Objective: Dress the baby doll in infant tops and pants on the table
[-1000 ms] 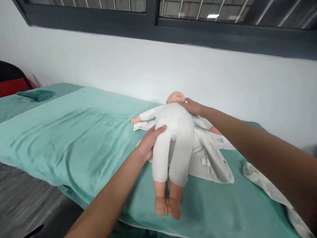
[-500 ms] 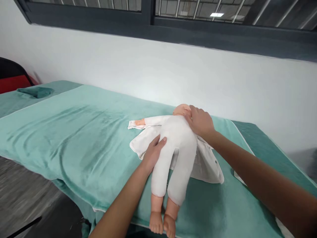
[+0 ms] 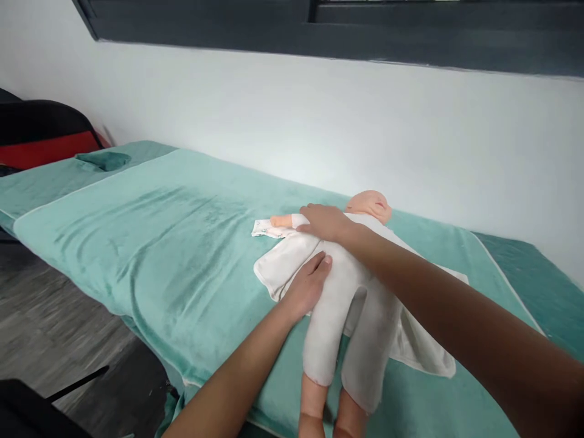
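A baby doll with a white cloth body lies on its back, legs towards me. Its pinkish head is turned to the right. Spread beneath it is a white baby garment, whose sleeve end lies under the doll's small hand. My left hand grips the side of the doll's hip, thumb on top. My right hand reaches across the chest and closes round the doll's arm near the shoulder; its fingertips are partly hidden. My right forearm covers part of the torso.
A green velvety cover is spread over the bed, with a darker green cushion-like piece at the far left. Behind runs a white wall below a dark window frame. A black and red chair stands at left.
My right hand has moved left from beside the doll's head to its arm on the left. My left hand stays at the hip. The view has shifted, putting the doll lower and further right.
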`<control>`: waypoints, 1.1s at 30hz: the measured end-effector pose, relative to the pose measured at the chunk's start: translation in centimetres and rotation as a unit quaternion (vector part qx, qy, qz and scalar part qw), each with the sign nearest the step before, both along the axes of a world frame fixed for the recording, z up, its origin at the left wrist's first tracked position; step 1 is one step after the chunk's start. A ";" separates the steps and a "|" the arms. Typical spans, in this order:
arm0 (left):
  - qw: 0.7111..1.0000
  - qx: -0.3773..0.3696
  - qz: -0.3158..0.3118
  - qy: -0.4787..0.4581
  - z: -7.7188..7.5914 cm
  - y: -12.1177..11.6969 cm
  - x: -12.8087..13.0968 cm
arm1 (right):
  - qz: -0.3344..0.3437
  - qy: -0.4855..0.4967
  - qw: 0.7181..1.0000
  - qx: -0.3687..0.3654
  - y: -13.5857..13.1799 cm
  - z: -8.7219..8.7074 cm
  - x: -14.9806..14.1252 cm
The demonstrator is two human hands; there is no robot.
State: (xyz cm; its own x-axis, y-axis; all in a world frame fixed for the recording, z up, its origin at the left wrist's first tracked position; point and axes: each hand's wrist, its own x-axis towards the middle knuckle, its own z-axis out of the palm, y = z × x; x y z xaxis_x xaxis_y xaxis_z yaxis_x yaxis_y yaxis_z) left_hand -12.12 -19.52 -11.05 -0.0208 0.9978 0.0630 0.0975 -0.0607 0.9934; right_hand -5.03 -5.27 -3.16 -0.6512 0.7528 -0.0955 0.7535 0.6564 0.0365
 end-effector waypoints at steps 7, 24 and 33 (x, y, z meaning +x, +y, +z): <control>0.894 0.075 0.090 0.432 0.0 5.0 -2.0 | -0.025 0.094 0.994 0.054 -1.6 1.5 3.6; 0.966 -0.033 0.165 -0.198 -0.7 7.9 -7.3 | -0.022 0.047 0.998 0.019 -2.7 1.3 4.3; 0.977 0.093 0.190 0.038 -1.1 7.3 -5.4 | -0.032 -0.017 0.998 0.050 -2.0 -0.1 2.6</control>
